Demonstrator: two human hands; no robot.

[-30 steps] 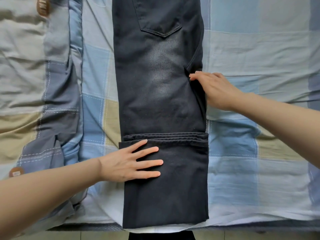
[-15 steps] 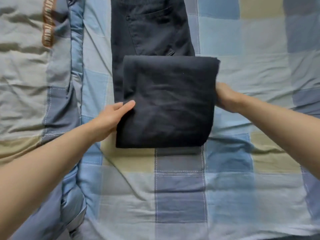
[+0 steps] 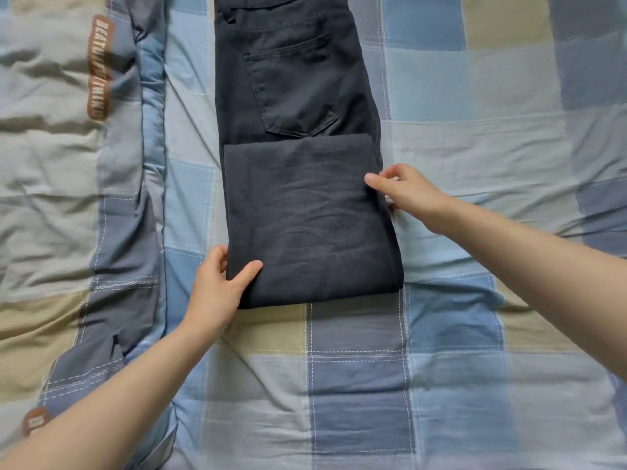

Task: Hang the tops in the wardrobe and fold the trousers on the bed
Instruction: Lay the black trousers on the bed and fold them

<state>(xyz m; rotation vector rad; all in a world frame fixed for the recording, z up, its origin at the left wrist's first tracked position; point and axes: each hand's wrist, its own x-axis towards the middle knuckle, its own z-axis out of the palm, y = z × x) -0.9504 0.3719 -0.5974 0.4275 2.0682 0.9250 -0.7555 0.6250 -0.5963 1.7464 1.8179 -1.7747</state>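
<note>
Far left of the frame, a rumpled grey and beige quilt (image 3: 51, 157) lies bunched along the bed, with a brown printed label (image 3: 99, 67) running down it in the upper left and another brown patch (image 3: 35, 421) at the lower left edge.

Moving in, the left hand (image 3: 217, 286) comes up from the lower left and sits at the near left corner of the folded section of the black denim trousers (image 3: 305, 212). Its thumb lies on top of the cloth and the fingers are tucked round the left edge, so it grips that corner.

Centre frame, the trousers lie lengthwise on the blue, grey and beige checked bed sheet (image 3: 356, 385). The leg part is folded into a thick rectangular pad that rests on the thigh part, its far edge just below the stitched back pocket (image 3: 295, 83). The waistband runs out of the top of the frame.

To the right, the right hand (image 3: 407, 195) reaches in from the right edge and meets the right side of the folded pad about halfway up. The thumb tip rests on the top layer and the fingers curl beside and under the edge, pinching the fold. Beyond it, only checked sheet stretches to the right edge, creased and wrinkled.
</note>
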